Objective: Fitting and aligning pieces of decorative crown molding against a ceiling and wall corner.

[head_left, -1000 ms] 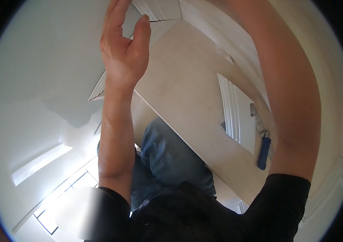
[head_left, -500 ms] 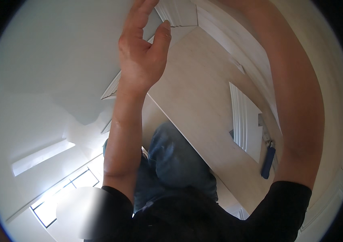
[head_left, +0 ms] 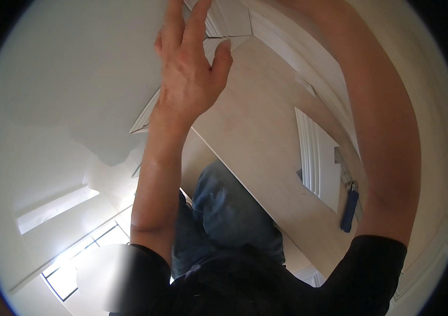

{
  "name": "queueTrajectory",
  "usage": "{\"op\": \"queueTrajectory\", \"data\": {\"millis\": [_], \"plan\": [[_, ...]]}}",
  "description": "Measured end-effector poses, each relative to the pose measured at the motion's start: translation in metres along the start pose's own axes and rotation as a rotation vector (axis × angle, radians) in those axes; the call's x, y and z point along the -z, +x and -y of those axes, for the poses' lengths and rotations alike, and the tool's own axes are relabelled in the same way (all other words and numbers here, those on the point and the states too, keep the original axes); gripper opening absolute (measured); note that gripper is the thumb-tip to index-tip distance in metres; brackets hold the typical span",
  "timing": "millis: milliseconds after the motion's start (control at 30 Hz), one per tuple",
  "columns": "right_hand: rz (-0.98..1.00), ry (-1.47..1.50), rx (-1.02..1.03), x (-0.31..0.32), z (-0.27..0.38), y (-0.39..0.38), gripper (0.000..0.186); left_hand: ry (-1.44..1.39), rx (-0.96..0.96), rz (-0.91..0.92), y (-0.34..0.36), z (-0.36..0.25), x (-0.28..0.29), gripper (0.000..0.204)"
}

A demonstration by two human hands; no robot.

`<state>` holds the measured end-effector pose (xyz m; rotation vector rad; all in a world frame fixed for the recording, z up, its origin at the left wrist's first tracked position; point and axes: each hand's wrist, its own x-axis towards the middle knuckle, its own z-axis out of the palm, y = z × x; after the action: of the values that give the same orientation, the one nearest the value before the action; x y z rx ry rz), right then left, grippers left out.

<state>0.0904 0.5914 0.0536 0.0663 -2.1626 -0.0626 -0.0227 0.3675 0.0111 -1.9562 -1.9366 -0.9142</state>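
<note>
My left hand [head_left: 192, 68] is raised against or very near the pale grey-white surface [head_left: 76, 79], fingers stretched and apart, tips cut by the top edge; contact is unclear. Behind it are ridged white moulding [head_left: 226, 18] in the upper corner and another moulding piece [head_left: 141, 120] beside my wrist. My right forearm reaches up past the top edge, hiding that hand from view. On the beige board [head_left: 250, 116] lies a cut white ridged piece [head_left: 316, 163]. A blue-handled tool [head_left: 349, 209], its working end unclear, lies beside it, left of my right forearm.
My jeans-clad knee [head_left: 218, 200] is below the board's straight edge. A pale curved side [head_left: 279, 34] borders the board. A bright window with dark bars [head_left: 63, 284] shows at lower left, under a long white recess [head_left: 55, 208]. A panelled white surface [head_left: 429, 253] is at lower right.
My left hand has turned slightly, its fingers wider apart and the back showing more. The view moved right, then slightly back left. My right arm stays raised; the cut piece and tool stay on the board.
</note>
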Motion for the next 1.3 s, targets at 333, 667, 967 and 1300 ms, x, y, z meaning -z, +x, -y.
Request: {"op": "queueTrajectory", "data": {"millis": [333,667,967,1300], "plan": [[0.023,0.039,-0.050,0.003,0.003,0.002,0.040,0.146,0.039,0.076,0.008,-0.004,0.010,0.076],[0.056,0.032,-0.080,0.009,0.002,0.000,0.037,0.255,0.032,0.122,0.013,-0.007,0.009,0.075],[0.084,-0.022,-0.103,0.017,0.005,-0.001,0.034,0.219,0.002,0.072,0.011,-0.006,0.006,0.076],[0.051,-0.008,-0.073,0.007,-0.001,0.003,0.034,0.265,-0.002,0.050,0.020,-0.003,0.014,0.073]]}}
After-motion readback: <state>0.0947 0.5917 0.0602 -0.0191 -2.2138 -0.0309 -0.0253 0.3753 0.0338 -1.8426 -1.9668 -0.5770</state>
